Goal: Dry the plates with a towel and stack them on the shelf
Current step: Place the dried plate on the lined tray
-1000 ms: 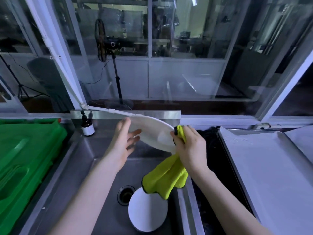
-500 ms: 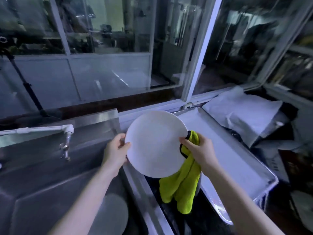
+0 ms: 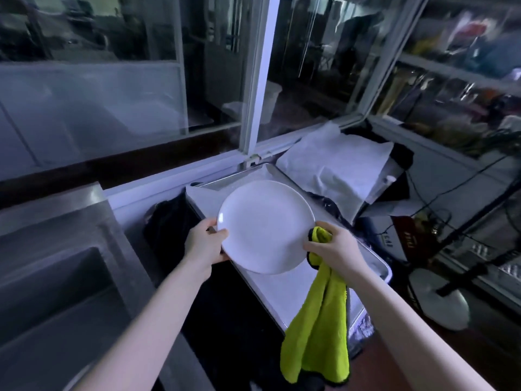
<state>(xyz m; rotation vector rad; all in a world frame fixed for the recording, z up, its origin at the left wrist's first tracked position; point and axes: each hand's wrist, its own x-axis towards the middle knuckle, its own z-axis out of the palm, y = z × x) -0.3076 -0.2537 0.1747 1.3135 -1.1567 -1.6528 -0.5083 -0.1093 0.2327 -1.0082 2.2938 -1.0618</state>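
Towel (image 3: 318,328), nearest to me: yellow-green cloth hanging in loose folds from my right hand (image 3: 335,248), its tail falling across the near end of the tray (image 3: 276,294).

Right hand: grasping. The thumb lies on the upper face of the plate (image 3: 265,227). The fingers curl round a wad of towel bunched against the plate's right rim.

Left hand (image 3: 205,244): grasping. The thumb sits over the plate's left rim, with the fingers underneath and out of sight.

Plate: white, round, carried between both hands and tilted a little towards me. It hangs over the tray's left edge, about midway along. I cannot tell how close its underside is to the liner. No drops or streaks show on its face, though the light is dim.

Tray: metal, lined in white.

Sink (image 3: 64,300): steel, on my left, well apart from the plate.

Beyond the tray's far right corner lies a crumpled white sheet (image 3: 335,165). Behind that stands the window frame (image 3: 258,80).

Assessment: wiping looks finished or nearly so. The step in hand appears to be carrying the plate to where it will be stacked. I cannot identify a shelf with certainty, and the lined tray looks the likely resting place.

The next move calls for lowering the plate flat. The towel's tail must not be trapped beneath it, and the left hand should release only once the plate is seated.
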